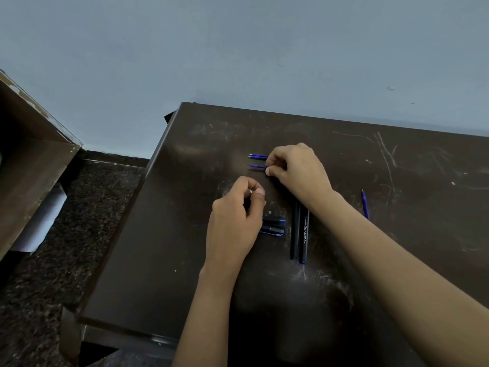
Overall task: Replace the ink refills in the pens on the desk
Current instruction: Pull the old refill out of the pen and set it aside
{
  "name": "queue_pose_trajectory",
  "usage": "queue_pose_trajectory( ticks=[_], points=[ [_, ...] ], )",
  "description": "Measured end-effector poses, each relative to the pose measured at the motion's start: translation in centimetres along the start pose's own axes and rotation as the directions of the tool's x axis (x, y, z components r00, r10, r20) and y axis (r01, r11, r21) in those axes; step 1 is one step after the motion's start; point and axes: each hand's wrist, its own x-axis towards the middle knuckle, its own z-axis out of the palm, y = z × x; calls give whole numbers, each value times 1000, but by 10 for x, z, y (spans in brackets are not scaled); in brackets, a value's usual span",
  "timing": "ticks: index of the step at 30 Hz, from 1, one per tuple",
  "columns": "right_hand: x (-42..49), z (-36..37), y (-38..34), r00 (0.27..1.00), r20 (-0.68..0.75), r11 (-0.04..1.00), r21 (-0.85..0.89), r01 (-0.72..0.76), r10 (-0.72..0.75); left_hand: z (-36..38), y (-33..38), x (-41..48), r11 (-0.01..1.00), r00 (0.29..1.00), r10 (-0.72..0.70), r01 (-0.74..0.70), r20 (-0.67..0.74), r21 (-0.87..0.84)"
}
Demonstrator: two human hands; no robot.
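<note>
**Refills and pen barrels on a scratched tabletop**

Refills number three: two thin blue ink refills lie side by side toward the far edge, the farther one (pixel 258 156) and the nearer one (pixel 256 166), tips pointing left, their right ends hidden under the right hand (pixel 296 172); a third blue refill (pixel 365 204) lies well apart to the right, beside the right forearm. Two long black pen barrels (pixel 299 234) lie together, pointing away from the person, one printed "Octane Gel", their far ends hidden under the right wrist. Two short black-and-blue pen caps (pixel 274 226) lie just left of the barrels, partly hidden by the left hand (pixel 234 221).

The right hand is curled, fingertips pinching at the nearer refill's end. The left hand is loosely closed, thumb and forefinger pressed together on something too small to make out.

The dark brown tabletop (pixel 185 260) is scuffed and scratched. It stands against a pale blue wall (pixel 238 49), above a dark speckled floor (pixel 79 207), with a worn brown cabinet (pixel 26 154) at left.
</note>
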Motion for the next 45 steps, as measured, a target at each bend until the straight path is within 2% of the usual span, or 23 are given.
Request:
queue_pose_trajectory(
  ticks=[8, 20, 35, 40, 42, 45],
  points=[
    [10, -4, 3, 999, -21, 997, -65, 29, -30, 1, -1, 0, 1000, 1000, 0, 0, 15, 22],
    [23, -9, -2, 994, 96, 991, -120, 62, -50, 3, -1, 0, 1000, 1000, 13, -13, 15, 20],
    [14, -9, -6, 999, 25, 994, -94, 50, -48, 6, -3, 2, 998, 998, 56, -56, 12, 25],
    [-11, -19, -11, 984, -168, 998, -14, -55, 52, 7, -4, 1, 1000, 1000, 4, -4, 6, -26],
    [-29, -25, -9, 957, -240, 986, 0, -166, 161, 8, -4, 1, 999, 1000, -29, 29, 8, -43],
    [-59, -37, 0, 884, -303, 925, -22, -379, 355, 9, -7, 1, 999, 1000, -30, 30, -4, 21]
  ],
)
